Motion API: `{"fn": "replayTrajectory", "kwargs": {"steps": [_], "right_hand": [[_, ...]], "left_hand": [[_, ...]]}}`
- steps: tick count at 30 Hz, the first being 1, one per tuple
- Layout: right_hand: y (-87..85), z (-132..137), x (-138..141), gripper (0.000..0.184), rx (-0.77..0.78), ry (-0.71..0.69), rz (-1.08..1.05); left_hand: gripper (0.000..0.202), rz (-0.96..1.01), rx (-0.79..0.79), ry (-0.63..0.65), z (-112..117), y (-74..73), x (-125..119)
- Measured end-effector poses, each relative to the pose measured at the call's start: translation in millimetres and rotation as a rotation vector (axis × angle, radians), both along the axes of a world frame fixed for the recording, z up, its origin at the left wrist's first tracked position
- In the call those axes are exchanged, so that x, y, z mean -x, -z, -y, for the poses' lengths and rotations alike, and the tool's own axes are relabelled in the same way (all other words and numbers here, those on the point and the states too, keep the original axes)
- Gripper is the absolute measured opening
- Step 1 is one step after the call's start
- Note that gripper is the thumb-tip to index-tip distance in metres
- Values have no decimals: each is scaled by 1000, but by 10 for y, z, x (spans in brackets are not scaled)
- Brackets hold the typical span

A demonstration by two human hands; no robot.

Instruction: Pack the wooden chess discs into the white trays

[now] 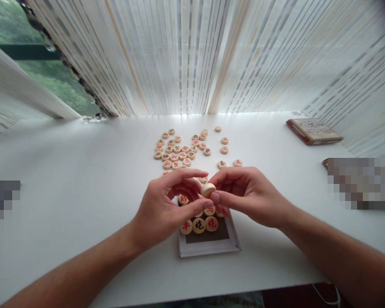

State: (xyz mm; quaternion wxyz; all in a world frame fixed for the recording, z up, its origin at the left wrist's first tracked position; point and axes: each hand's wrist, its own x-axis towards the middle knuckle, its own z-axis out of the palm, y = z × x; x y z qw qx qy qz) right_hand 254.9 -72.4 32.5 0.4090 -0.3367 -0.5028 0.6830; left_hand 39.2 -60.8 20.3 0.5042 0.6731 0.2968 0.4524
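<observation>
A Chinese chess piece (208,190), a plain round wooden disc, is tilted between the thumb and index finger of my right hand (248,194). Curved around its left side is my left hand (165,196), thumb and index finger apart; whether a left fingertip touches the piece I cannot tell. Both hands hover over a shallow white box tray (210,250) with a dark bottom. Inside it lie several pieces with red or black characters, among them a black-marked piece (199,225) and a red-marked piece (211,223). My hands partly hide the tray's far side.
Beyond my hands, many loose Chinese chess pieces (177,149) lie scattered on the white table (99,171). A flat brown box (314,131) rests at the far right, with a blurred-out object (362,182) nearer. Striped curtains (179,55) hang behind the table.
</observation>
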Motion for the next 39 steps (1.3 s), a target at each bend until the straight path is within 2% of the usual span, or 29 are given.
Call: {"fn": "replayTrajectory", "kwargs": {"steps": [2,5,10,18,25,29,33,39], "right_hand": [[3,10,-10,22,-85,22,55],[17,30,-27,18,-204,71,155],[45,53,-27,29,-337,134,262],[31,55,-20,20,-598,159,523],[-62,62,-34,12,-627,109,657],[-148,76,-86,12,-626,119,726],[-217,145,-171,11,-687,138,807],[-144,387,-301,11,-726,130,881]], "left_hand": [[28,-16,-65,-57,-9,6,14],[12,-110,-300,-156,-33,-9,43],[12,-218,-724,-209,-74,-46,94],[7,-371,-1002,-178,-84,-2,136],[8,-429,-1065,-128,-75,-26,118],[10,-424,-1029,-168,-86,-11,114],[13,-419,-961,-195,-112,21,123],[14,-397,-929,-191,-132,41,121]]}}
